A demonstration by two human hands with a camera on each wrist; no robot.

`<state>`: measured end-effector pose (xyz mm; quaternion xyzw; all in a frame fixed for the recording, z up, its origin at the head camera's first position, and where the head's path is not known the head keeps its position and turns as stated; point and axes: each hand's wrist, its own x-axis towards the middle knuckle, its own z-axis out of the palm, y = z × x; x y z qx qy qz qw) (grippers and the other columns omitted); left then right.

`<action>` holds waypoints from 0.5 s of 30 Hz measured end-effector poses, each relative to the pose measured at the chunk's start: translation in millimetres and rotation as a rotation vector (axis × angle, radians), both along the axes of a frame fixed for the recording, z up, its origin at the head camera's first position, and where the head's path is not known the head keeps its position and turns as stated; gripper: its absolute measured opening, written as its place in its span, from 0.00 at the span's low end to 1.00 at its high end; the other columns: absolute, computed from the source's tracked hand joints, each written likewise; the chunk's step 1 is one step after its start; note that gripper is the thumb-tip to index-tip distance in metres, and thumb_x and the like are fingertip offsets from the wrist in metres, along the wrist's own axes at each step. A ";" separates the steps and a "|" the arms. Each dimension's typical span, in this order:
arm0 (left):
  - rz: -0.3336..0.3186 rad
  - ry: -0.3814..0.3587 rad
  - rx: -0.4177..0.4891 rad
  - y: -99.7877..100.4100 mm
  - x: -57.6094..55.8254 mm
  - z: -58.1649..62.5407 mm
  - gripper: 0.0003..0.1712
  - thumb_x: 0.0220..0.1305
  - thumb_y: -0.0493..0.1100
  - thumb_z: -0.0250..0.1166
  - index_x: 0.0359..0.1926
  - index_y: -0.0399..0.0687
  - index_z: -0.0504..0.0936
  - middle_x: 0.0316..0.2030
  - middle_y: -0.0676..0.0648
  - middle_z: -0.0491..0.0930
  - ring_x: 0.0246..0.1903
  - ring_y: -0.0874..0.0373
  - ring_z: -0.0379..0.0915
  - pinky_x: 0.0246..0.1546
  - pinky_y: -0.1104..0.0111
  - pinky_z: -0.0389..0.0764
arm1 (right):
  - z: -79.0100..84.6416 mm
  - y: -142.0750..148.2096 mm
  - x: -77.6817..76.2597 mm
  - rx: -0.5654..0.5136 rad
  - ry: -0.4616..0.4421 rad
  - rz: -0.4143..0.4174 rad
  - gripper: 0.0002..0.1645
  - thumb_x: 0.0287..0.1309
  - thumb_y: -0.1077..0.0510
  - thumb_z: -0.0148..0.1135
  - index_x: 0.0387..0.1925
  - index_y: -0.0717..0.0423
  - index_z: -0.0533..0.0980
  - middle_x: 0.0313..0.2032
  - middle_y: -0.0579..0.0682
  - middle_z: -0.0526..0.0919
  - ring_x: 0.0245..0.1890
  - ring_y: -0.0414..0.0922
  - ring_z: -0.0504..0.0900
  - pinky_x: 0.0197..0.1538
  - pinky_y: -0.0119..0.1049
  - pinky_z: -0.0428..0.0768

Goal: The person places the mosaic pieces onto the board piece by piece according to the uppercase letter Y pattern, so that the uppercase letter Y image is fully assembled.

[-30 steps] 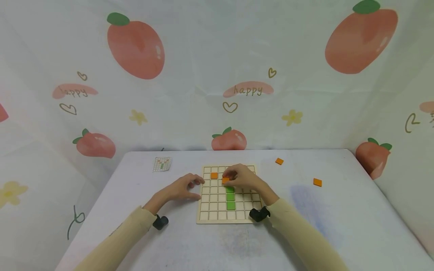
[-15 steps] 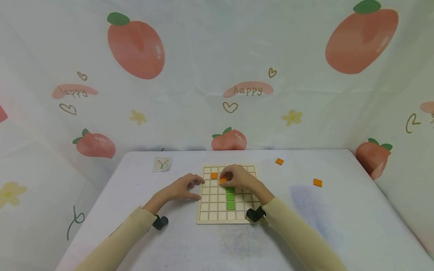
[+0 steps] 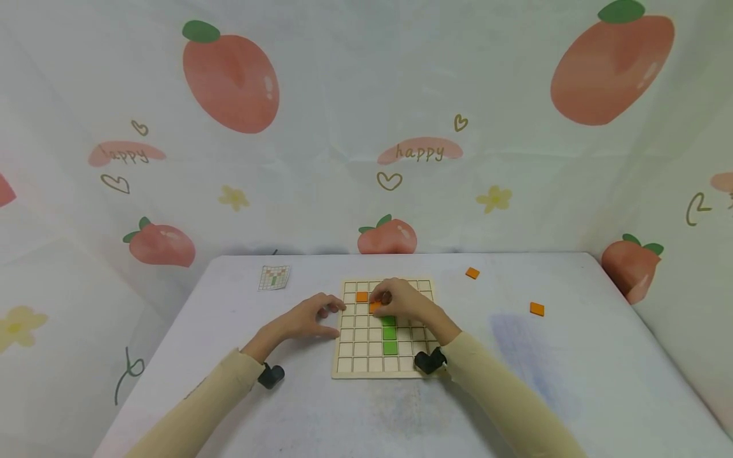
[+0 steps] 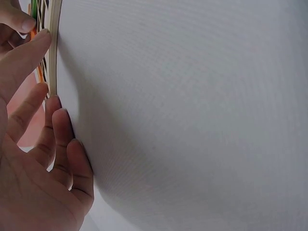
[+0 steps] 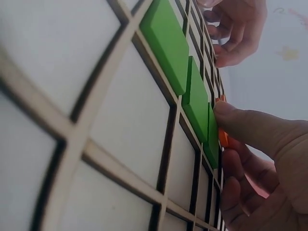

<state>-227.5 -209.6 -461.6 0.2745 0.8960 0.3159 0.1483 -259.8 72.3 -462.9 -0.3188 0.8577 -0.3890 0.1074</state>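
A pale wooden grid board (image 3: 361,364) lies mid-table. My right hand (image 3: 405,300) pinches an orange square tile (image 3: 375,308) between thumb and fingers, low over a cell in the board's upper part. Just nearer than that tile, a column of green tiles (image 3: 390,347) sits in the grid; the right wrist view shows green tiles (image 5: 166,45) leading up to the pinched one. Another orange tile (image 3: 362,296) rests in a cell to its upper left. My left hand (image 3: 305,318) touches the board's left edge, thumb and fingers spread apart; its thumb tip overlaps the rim (image 4: 54,57) in the left wrist view.
Two loose orange tiles lie right of the board, one near the back (image 3: 472,273) and one farther right (image 3: 537,308). A small paper card (image 3: 274,278) with a coloured grid pattern lies at the back left. A fruit-printed cloth (image 3: 321,210) hangs behind the white table (image 3: 275,420).
My right hand has shifted slightly left with the orange tile, which now sits a little lower and left of where it was. The left hand has stayed at the board's edge.
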 end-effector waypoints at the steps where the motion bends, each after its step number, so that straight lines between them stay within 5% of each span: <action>1: 0.002 -0.001 -0.001 0.2 0.3 0.5 0.30 0.59 0.44 0.77 0.60 0.45 0.77 0.51 0.47 0.75 0.46 0.51 0.71 0.52 0.56 0.75 | 0.2 -0.5 0.3 0.004 0.000 -0.001 0.12 0.57 0.64 0.75 0.44 0.60 0.85 0.41 0.49 0.82 0.39 0.43 0.77 0.45 0.37 0.79; 15: 0.010 -0.008 -0.005 2.1 3.9 5.1 0.30 0.59 0.43 0.77 0.61 0.43 0.77 0.52 0.45 0.75 0.48 0.49 0.71 0.53 0.54 0.74 | 0.6 -1.2 0.8 0.002 -0.030 -0.014 0.13 0.56 0.63 0.75 0.44 0.60 0.85 0.41 0.48 0.82 0.37 0.43 0.76 0.44 0.36 0.78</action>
